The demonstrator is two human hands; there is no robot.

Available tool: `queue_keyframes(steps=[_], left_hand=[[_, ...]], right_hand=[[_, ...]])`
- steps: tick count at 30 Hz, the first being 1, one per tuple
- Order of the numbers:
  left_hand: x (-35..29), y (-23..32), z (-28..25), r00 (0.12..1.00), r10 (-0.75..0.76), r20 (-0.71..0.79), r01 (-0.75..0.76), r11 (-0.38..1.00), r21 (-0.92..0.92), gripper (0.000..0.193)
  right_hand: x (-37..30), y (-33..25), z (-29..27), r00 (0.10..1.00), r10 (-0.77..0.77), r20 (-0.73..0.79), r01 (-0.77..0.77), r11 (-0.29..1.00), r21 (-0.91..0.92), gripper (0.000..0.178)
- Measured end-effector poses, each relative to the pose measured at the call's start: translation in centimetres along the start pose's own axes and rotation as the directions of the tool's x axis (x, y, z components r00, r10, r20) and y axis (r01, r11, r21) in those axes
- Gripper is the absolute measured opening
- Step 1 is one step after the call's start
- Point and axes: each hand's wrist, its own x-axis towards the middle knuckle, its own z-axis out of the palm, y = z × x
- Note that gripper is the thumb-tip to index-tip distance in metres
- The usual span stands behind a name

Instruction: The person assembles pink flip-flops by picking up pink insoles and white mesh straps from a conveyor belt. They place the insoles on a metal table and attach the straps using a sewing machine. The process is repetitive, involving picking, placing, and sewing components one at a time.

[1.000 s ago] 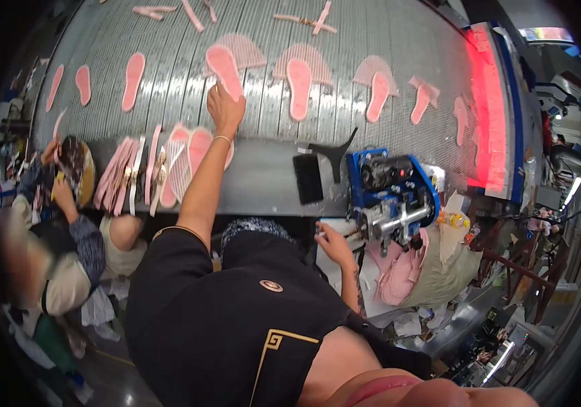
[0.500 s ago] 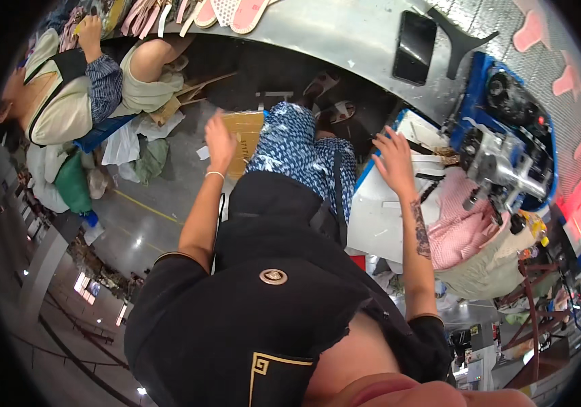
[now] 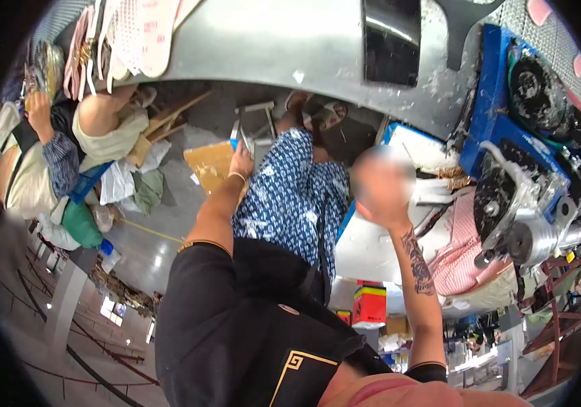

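Left hand [image 3: 242, 161] hangs down against the edge of a flat tan cardboard sheet [image 3: 213, 165], fingers curled loosely at it (whether it truly grips, I cannot tell). Right hand [image 3: 383, 186] is raised and blurred over, so its opening is unreadable. Right of the cardboard lies blue-and-white patterned cloth [image 3: 290, 197]; further right and lower sits a small red-and-yellow box [image 3: 370, 304], below the blue-framed grey machine [image 3: 528, 176].
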Motion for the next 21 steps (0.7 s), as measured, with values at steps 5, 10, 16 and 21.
queue_keyframes(steps=[5,10,16,21], left_hand=[[1.5,-3.0,-1.2,0.998,0.035,-0.051,-0.039,0.995,-0.089,0.029],[3.1,-5.8,-7.0,0.995,0.013,-0.096,-0.060,0.860,-0.507,0.030],[5.1,-10.7,-15.7,0.942,-0.292,-0.168,-0.030,0.423,-0.905,0.031],[6.0,-12.4,-16.5,0.891,-0.371,-0.260,-0.103,0.393,-0.914,0.031]], right_hand=[[-0.4,-0.1,0.5,0.998,0.013,-0.063,-0.013,1.000,0.000,0.035],[-0.3,0.2,0.4,0.999,-0.011,-0.036,0.009,0.999,-0.043,0.035],[-0.2,-0.1,-0.3,0.999,0.005,-0.033,-0.006,0.999,-0.037,0.033],[0.0,0.3,-0.1,0.998,-0.014,-0.067,0.010,0.999,-0.050,0.032]])
